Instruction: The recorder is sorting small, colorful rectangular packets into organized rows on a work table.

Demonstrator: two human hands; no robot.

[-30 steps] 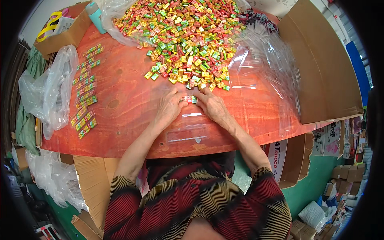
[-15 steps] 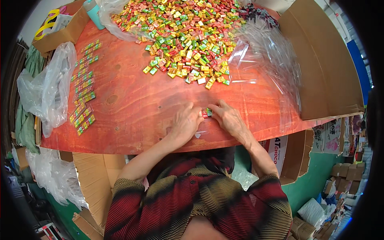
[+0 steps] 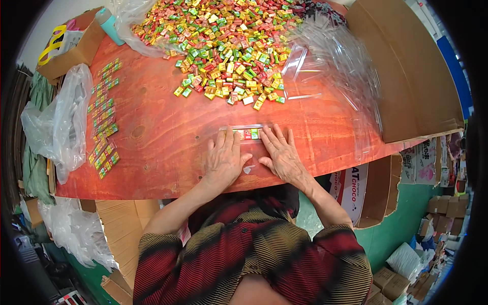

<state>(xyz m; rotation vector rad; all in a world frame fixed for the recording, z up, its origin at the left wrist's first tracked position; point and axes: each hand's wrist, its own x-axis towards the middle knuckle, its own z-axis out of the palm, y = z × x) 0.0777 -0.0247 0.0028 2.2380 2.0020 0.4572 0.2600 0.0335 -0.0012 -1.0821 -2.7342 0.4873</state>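
A row of small coloured boxes (image 3: 248, 134) lies in a narrow clear plastic tray (image 3: 247, 126) on the red wooden table, near its front edge. My left hand (image 3: 223, 158) rests flat over the left end of the tray, fingers stretched forward. Over the right end lies my right hand (image 3: 285, 158), its fingers spread and thumb apart. Both sets of fingertips touch the row and hide its ends; red, white, green and yellow boxes show between them. A small clear scrap (image 3: 248, 169) sits between my thumbs.
Beyond my hands spreads a large heap of small red, yellow and green boxes (image 3: 229, 56). Clear plastic trays (image 3: 340, 61) pile up beside a tall cardboard box (image 3: 406, 71) on the right. Filled strips (image 3: 104, 114) line the left, near a plastic bag (image 3: 68, 117) and a turquoise bottle (image 3: 109, 25).
My fingers have gone from pinching a few small boxes to lying flat on the tray. A longer row now shows between my hands. The view has shifted slightly.
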